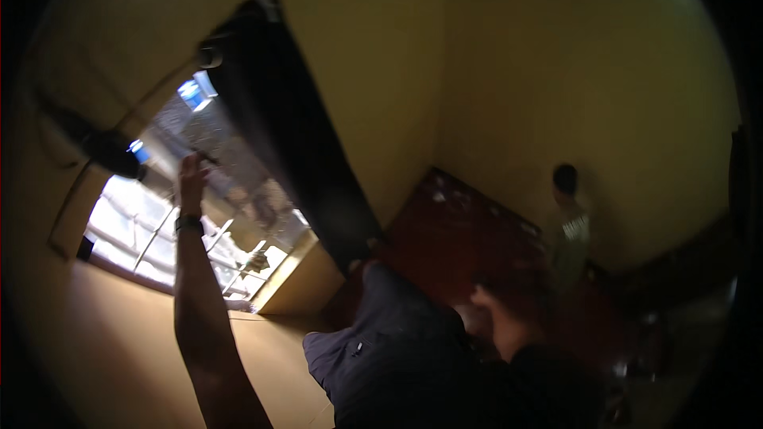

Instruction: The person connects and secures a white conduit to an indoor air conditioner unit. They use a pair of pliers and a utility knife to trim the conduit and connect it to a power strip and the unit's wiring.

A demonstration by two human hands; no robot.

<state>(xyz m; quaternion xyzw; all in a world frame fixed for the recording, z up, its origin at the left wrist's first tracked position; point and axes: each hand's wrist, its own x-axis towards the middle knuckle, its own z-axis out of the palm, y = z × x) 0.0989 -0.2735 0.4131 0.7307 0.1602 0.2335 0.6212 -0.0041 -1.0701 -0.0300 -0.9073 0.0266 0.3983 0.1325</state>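
My left arm is raised toward a bright window [151,226] with pale bars. My left hand [191,179], with a dark band at the wrist, is in front of the upper glass. Its fingers look closed around a thin dark piece at their tips, too blurred to name; whether it belongs to the window I cannot tell. A long dark curtain [286,127] hangs right of the glass. Low on the right, my right hand [497,314] is beside my dark clothing, above the red floor. Blur and shadow hide how its fingers are held.
Another person [568,226] stands to the right, near the yellow wall [509,87]. A dark fixture [95,143] with thin rods or cords juts out left of the window. The dark red floor [445,230] runs to the room's corner. Shadowed items are at the lower right.
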